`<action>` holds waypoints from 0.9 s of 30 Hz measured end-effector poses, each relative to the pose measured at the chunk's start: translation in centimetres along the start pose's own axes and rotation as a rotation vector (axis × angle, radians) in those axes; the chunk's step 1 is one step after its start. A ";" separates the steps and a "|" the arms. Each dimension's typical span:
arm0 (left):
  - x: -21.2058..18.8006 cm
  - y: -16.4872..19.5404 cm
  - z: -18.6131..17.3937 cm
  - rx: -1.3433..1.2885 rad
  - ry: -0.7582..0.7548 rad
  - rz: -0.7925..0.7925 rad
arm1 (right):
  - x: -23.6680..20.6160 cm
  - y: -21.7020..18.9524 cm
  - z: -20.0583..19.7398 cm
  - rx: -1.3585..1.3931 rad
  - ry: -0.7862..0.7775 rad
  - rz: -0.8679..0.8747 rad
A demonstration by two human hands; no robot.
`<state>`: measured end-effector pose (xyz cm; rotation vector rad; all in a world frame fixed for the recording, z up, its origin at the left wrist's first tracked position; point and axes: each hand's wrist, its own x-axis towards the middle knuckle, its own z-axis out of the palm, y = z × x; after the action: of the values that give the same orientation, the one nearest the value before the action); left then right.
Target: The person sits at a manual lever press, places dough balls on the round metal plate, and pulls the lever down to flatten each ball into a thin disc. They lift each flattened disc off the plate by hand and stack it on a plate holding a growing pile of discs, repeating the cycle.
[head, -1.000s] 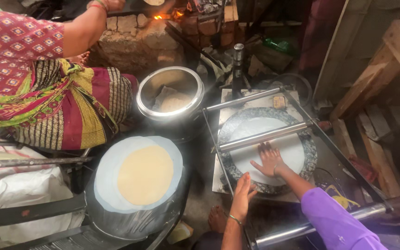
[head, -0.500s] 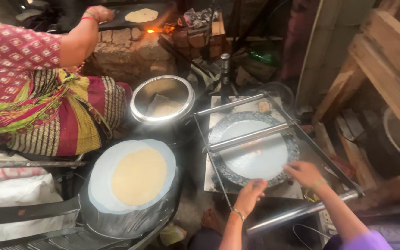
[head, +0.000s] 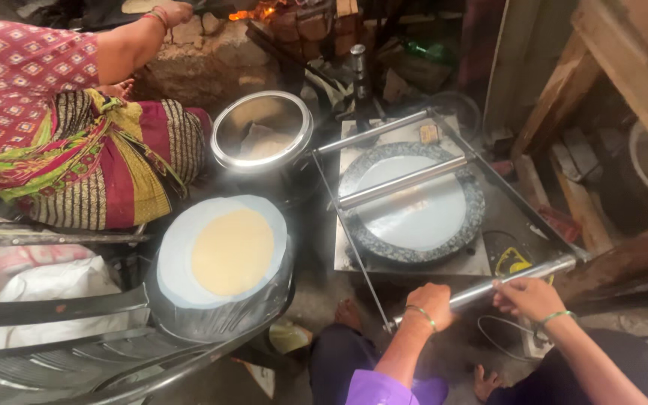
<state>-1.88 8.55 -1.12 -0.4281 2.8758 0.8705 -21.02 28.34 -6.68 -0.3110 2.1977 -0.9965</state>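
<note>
At the near edge of the round stone slab (head: pixel 414 210), the steel handle bar (head: pixel 508 281) was gripped by 2 hands, left hand (head: pixel 430 304) and right hand (head: pixel 528 296) both clamped around it. The pressing step seemed underway; the frame probably needed swinging over the slab.

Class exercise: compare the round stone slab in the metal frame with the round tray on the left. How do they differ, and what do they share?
The stone slab is speckled grey around a bare pale centre; the tray carries a yellow flatbread on its pale sheet. A metal roller bar crosses the slab; nothing crosses the tray. The slab lies flat; the tray tilts slightly. Both are round, with pale centres.
</note>
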 end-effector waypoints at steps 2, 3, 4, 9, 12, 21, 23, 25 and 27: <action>-0.4 0.6 0.2 0.054 0.056 -0.021 | 0.2 0.2 -0.6 -0.024 0.018 0.004; -0.5 1.0 0.1 0.064 0.062 -0.042 | 0.3 0.2 -0.9 -0.035 0.027 0.008; -0.7 1.3 0.1 0.073 0.066 -0.060 | 0.2 0.2 -1.4 -0.044 0.039 0.013; -0.7 2.3 -1.0 0.097 0.098 -0.119 | 0.6 -0.9 -5.3 -0.210 0.132 -0.045; -0.6 3.0 -1.2 0.102 0.083 -0.141 | 0.2 -0.6 -9.7 -0.356 0.306 0.038; -1.1 4.6 -2.6 0.118 0.095 -0.143 | -2.5 4.4 -21.1 0.111 0.706 0.261; -1.1 4.5 -2.5 0.107 0.093 -0.152 | -3.0 5.2 -22.2 -0.032 0.695 0.351; -1.0 4.3 -2.1 0.093 0.081 -0.157 | -3.8 5.9 -23.3 -0.306 0.661 0.425; -1.0 4.1 -1.6 0.091 0.083 -0.158 | -4.5 6.4 -23.8 -0.344 1.015 0.271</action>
<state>-2.22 11.19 2.52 -0.6865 2.8924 0.7098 -33.54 48.29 1.87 0.4493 3.2085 -0.6702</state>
